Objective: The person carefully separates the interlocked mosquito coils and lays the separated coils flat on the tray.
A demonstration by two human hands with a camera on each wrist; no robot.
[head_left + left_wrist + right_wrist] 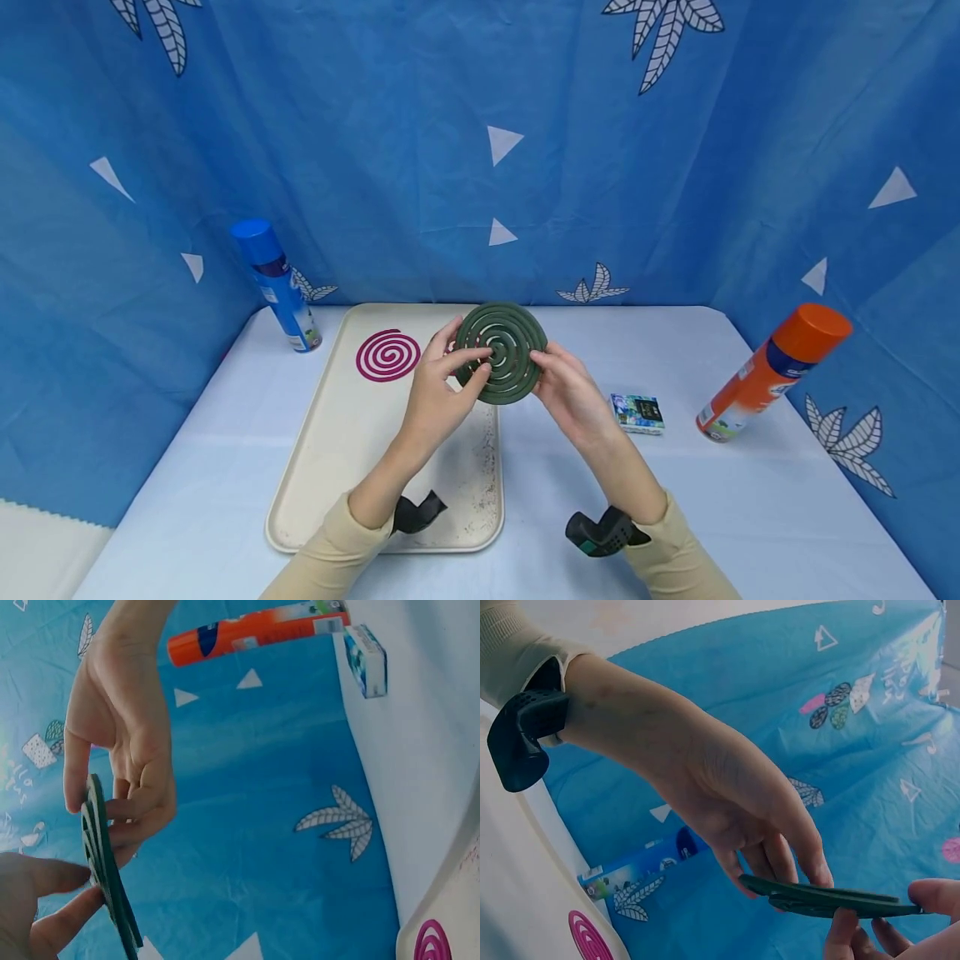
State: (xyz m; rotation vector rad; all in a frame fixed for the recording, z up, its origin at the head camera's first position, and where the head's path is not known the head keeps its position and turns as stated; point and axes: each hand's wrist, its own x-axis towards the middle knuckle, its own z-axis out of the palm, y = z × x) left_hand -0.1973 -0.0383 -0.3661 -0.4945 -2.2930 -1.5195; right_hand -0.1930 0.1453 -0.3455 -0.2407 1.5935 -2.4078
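Observation:
Both hands hold up a dark green mosquito coil (522, 357), its spiral face turned toward the head camera, above the tray's right side. My left hand (438, 396) has thumb and index fingertips at the spiral's centre, with another finger at its left edge. On the opposite side, my right hand (567, 385) pinches the outer ring between thumb and fingers. Edge-on, the coil (817, 897) appears as a thin stack of layers in the right wrist view. A magenta spiral coil (388, 356) lies on the cream tray (337, 467); another bit of magenta shows behind the left fingers.
A blue spray can (276, 287) stands at the tray's back left. On the right are a small patterned box (637, 414) and an orange spray can (772, 373). Blue patterned cloth (420, 167) encloses the white table (547, 517) at the back and sides.

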